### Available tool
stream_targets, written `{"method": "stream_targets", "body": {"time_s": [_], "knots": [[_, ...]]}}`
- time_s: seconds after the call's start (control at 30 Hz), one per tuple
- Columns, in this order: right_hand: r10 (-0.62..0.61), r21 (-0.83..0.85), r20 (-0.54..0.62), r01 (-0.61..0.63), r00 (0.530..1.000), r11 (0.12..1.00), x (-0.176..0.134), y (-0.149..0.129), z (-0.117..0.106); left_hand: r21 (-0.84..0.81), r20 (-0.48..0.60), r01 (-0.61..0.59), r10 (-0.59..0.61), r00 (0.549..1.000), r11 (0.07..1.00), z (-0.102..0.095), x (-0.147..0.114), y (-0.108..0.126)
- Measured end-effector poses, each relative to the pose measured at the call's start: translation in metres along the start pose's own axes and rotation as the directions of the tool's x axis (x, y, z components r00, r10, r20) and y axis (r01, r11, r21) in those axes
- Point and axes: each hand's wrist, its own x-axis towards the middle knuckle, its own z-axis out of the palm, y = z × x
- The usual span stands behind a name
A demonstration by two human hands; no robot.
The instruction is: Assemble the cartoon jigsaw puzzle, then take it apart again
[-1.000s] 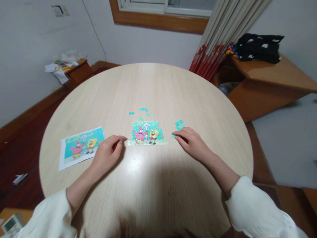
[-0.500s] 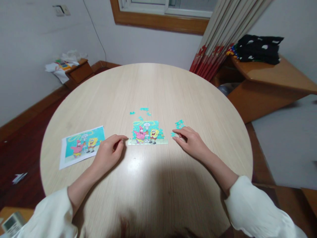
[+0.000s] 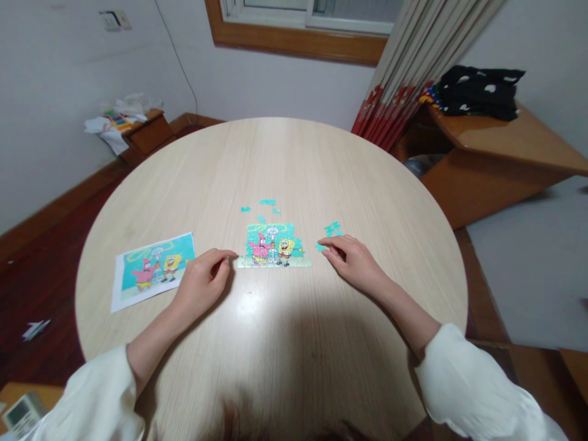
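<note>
- Your partly built jigsaw (image 3: pixel 271 247) lies flat on the round table (image 3: pixel 206 165), between your two hands, closer to your left fingertips than to your right ones.
- Your left hand (image 3: pixel 204 278) has its index finger stretched to just beside the puzzle's lower left edge; you can't tell from here whether it touches. The thumb sits below it, and whether anything is pinched there can't be told.
- Your right hand (image 3: pixel 356 263) is apart from the puzzle, off its right side, with thumb and index curved toward each other beside a small teal piece (image 3: pixel 318 246). Whether they grip it is too small to tell.
- Your puzzle shows a pink figure, a tall pale one and a yellow square one on teal, with yellow loops at the top left. Its bottom edge is straight; both sides are stepped.
- Teal loose pieces (image 3: pixel 333 228) lie just beyond your right fingers, and more stray pieces (image 3: pixel 267 202) lie above the puzzle.
- Your printed picture (image 3: pixel 156 266) of the same scene lies left, partly behind your left hand.
- Compared with half a second ago, your right thumb and index tips are nearer each other; your left hand and the puzzle look unmoved.
</note>
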Motion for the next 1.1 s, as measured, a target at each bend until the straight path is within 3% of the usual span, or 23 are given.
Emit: {"method": "stream_targets", "body": {"time_s": [1.1], "knots": [[-0.035,-0.044,0.019,0.036,0.999,0.998,-0.0019,-0.0003,0.001,-0.007,0.001,0.007,-0.007,1.0,1.0,-0.001,0.0001,-0.001]]}}
